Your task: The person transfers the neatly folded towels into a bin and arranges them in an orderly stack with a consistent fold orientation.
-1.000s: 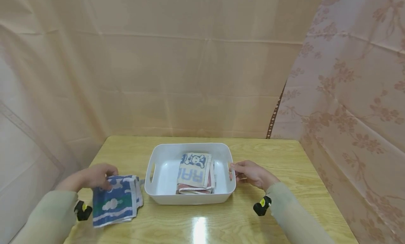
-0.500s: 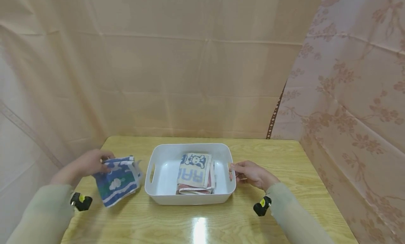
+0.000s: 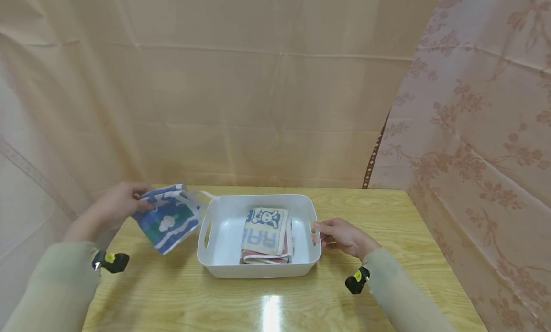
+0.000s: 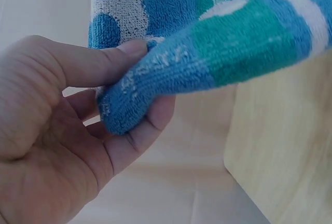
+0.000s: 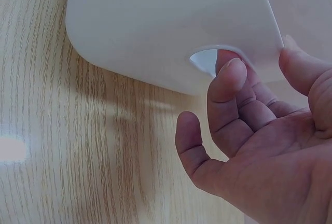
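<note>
My left hand (image 3: 122, 203) pinches one edge of a folded blue, green and white towel (image 3: 170, 219), which hangs tilted above the table just left of the white basket (image 3: 258, 271). Thumb and fingers press on the towel's fold (image 4: 155, 73) in the left wrist view. At the basket's right side, my right hand (image 3: 344, 235) holds the rim, its thumb on the edge and a finger through the handle hole (image 5: 205, 60). Inside the basket lies a folded beige towel (image 3: 264, 231) with a blue bear and letters, over a reddish folded cloth (image 3: 262, 259).
The wooden table (image 3: 275, 305) carries the basket near its middle. Behind it hangs a beige curtain (image 3: 267, 107), and a floral curtain (image 3: 486, 179) closes off the right side. The basket's floor shows bare to the left of the towels.
My left hand has lifted the blue towel off the table and moved it up and away, its free end swinging toward the basket. The right hand and basket have stayed put.
</note>
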Demonstrator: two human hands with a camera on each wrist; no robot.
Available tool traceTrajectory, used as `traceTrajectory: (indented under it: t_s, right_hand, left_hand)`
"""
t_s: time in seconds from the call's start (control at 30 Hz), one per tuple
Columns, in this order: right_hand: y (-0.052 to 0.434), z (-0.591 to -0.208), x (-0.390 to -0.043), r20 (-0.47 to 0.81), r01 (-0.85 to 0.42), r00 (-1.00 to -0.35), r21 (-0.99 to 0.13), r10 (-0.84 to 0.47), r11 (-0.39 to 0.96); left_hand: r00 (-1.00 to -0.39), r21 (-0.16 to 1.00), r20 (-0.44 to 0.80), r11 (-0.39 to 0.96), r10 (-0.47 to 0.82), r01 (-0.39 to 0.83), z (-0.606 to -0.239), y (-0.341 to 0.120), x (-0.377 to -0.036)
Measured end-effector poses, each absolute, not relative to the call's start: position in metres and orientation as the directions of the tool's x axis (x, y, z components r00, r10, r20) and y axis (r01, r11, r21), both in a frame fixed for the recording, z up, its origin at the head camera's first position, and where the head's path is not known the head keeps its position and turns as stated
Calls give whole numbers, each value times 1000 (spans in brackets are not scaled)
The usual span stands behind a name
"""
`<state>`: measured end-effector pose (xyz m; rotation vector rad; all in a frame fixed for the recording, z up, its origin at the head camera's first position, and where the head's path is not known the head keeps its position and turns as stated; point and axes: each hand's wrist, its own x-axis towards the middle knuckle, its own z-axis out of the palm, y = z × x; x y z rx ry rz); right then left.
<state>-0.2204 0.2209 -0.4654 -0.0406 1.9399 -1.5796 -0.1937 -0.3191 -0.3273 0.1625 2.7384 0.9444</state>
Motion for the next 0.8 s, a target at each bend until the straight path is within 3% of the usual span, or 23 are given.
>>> traceTrajectory:
  t_s: [0.2,0.47,0.8]
  right_hand:
    - [221,-467,-220,-439,348,-805,-894,-399,282]
    - [221,-465,-221,-441,351,-806,-893,-394,282]
    - [220,-462,-221,-439,344,-816,-892,-377,294]
  left_hand:
    - [-973,627,-157,779,168,33,-314,-310,-196]
    - [-967,728,-208,683,149,-52,-302,-294,-197]
    - [-966,694,-170,719,196,23,-299,-266,-205]
